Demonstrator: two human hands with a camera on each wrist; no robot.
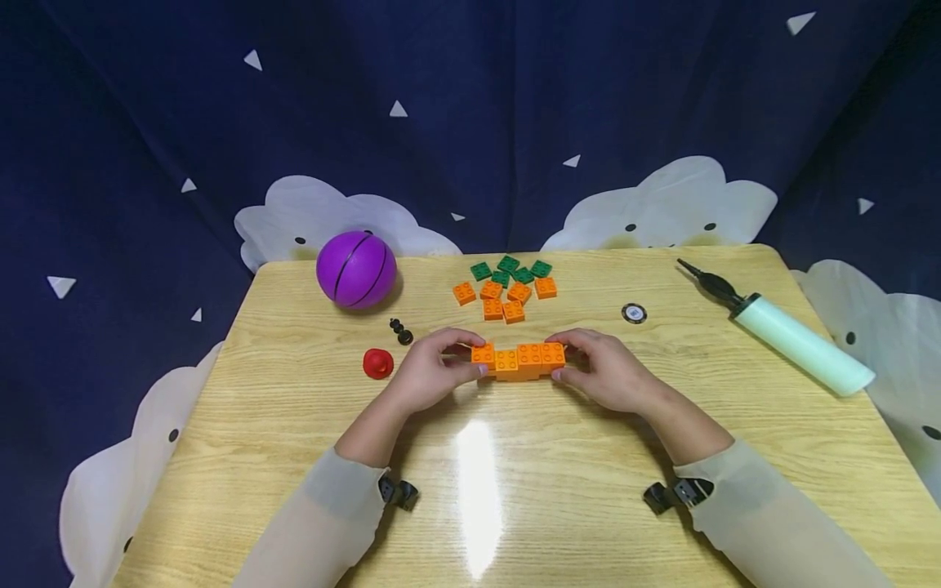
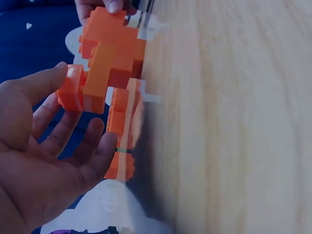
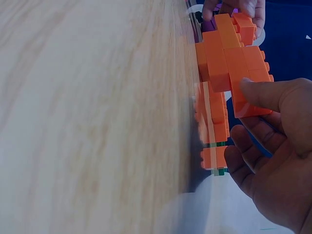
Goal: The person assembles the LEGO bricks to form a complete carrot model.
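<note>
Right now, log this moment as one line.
left hand: holds orange block assembly | right hand: holds its other end | assembly: on table | loose blocks: behind

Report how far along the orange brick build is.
Done: several orange bricks are joined into one orange block row. In hand: the left hand and right hand grip its two ends at the table. Left: loose orange bricks and green bricks lie unused behind it.

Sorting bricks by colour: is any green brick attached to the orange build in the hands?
No: the orange build shows only orange bricks; the green bricks lie apart.
</note>
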